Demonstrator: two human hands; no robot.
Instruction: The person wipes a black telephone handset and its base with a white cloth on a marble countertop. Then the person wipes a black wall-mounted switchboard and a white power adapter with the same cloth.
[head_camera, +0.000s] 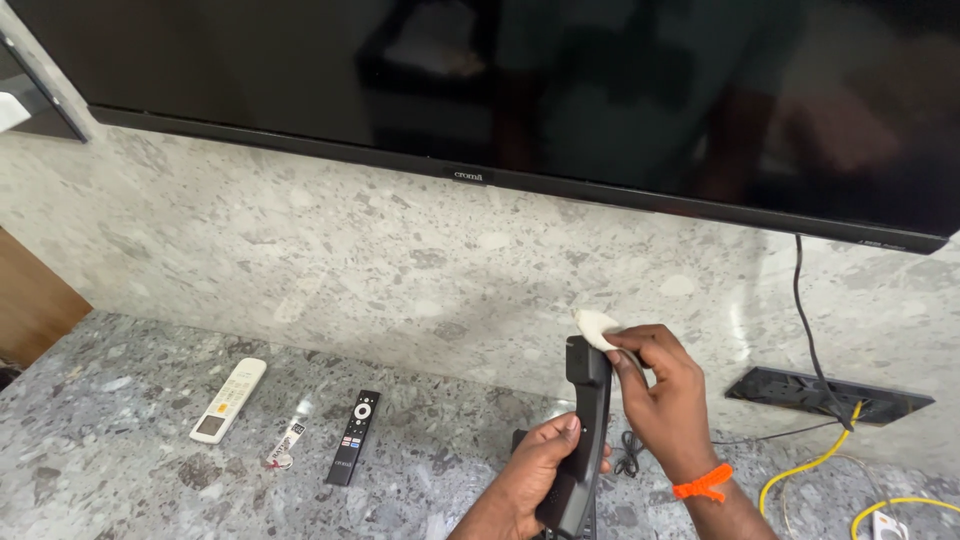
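My left hand (530, 478) grips a black telephone handset (584, 420) around its lower part and holds it upright above the stone counter. Pinching a small white cloth (594, 326), my right hand (660, 390) presses it against the handset's top end. An orange band circles my right wrist. The handset's curly cord (628, 455) hangs behind, between the two hands. The handset's bottom end is cut off by the frame edge.
A large black television (520, 90) hangs on the speckled stone wall. On the counter (130, 480) lie a white remote (229, 400), a small red-and-white packet (286, 445) and a black remote (353, 437). A black socket strip (828, 396) with black and yellow cables sits at right.
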